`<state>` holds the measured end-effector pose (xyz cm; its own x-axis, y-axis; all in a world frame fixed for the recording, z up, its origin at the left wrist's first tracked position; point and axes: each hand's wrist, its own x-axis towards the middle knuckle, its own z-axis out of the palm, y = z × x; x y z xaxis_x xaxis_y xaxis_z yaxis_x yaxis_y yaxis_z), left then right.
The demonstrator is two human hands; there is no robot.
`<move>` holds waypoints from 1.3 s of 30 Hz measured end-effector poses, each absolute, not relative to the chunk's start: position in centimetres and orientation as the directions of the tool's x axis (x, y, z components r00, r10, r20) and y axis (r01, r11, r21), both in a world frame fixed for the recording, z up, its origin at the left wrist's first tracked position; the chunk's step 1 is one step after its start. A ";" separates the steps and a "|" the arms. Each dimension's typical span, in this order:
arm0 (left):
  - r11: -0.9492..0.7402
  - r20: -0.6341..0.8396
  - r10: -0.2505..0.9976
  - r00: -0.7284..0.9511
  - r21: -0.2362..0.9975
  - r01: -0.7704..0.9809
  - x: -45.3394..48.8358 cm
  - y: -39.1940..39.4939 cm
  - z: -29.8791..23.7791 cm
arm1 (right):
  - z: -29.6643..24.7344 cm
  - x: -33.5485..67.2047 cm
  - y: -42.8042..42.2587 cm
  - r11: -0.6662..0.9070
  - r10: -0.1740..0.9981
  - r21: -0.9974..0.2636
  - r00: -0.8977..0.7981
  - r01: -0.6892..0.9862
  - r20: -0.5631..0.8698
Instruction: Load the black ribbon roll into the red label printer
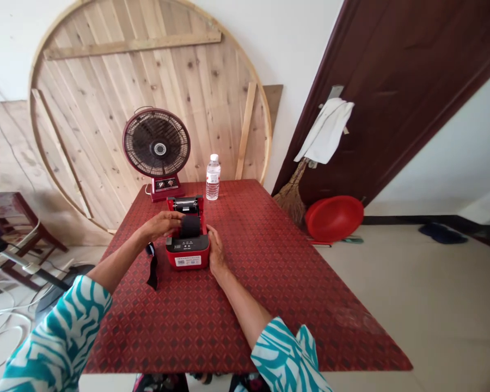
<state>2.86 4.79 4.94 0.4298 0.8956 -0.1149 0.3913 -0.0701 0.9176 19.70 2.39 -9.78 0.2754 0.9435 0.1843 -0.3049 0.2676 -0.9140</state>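
Note:
On the table stands a small red and black label printer [188,260], its lid [185,204] tipped up at the back. A black roll [190,225] sits in the opened compartment. The fingers of my left hand [163,223] close on the left end of this roll; their tips are partly hidden behind it. My right hand [216,251] is pressed along the printer's right side and grips it. Left of the printer lies a short dark strip [152,272], curled at its upper end, touched by neither hand.
The table [245,316] has a red patterned cover. At its back stand a red fan [157,142] and a water bottle [213,178]. A round wooden board [179,81] leans on the wall. Right of the table are a broom [292,196] and a red basin [335,219].

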 end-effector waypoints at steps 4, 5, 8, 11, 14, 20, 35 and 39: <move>-0.156 -0.135 0.881 0.453 0.821 0.549 3.1 5.3 4.9 | -9.8 19.5 2.5 0.275 0.944 -0.904 0.269 -0.327 0.190; -0.221 -0.096 0.897 0.431 0.747 0.627 3.4 5.6 4.8 | -9.8 19.5 2.5 0.271 0.946 -0.901 0.269 -0.339 0.183; -0.358 -0.003 0.912 0.411 0.482 0.799 4.8 6.6 4.5 | -9.9 19.5 2.6 0.256 0.950 -0.895 0.268 -0.366 0.162; -0.392 -0.074 0.897 0.436 0.322 0.862 6.2 7.3 4.3 | -9.8 19.5 2.6 0.243 0.954 -0.894 0.258 -0.376 0.151; -0.420 -0.150 0.871 0.467 0.264 0.868 7.0 7.8 4.2 | -9.8 19.5 2.6 0.237 0.956 -0.894 0.255 -0.381 0.145; -0.432 -0.164 0.859 0.486 0.278 0.858 7.3 8.1 4.1 | -9.6 19.5 2.5 0.245 0.952 -0.896 0.265 -0.371 0.151; -0.244 0.233 0.969 0.088 0.825 0.509 -4.3 6.8 3.1 | -9.7 20.0 2.2 0.254 0.951 -0.906 0.260 -0.339 0.170; -0.095 0.090 0.995 0.041 0.746 0.660 -4.1 8.3 -0.6 | -9.7 20.0 2.3 0.245 0.951 -0.909 0.266 -0.338 0.158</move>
<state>-4.11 8.34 -0.63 0.0412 0.9951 0.0897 0.6597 -0.0945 0.7456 19.97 2.25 -9.68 0.2658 0.9510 0.1579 -0.3377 0.2453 -0.9087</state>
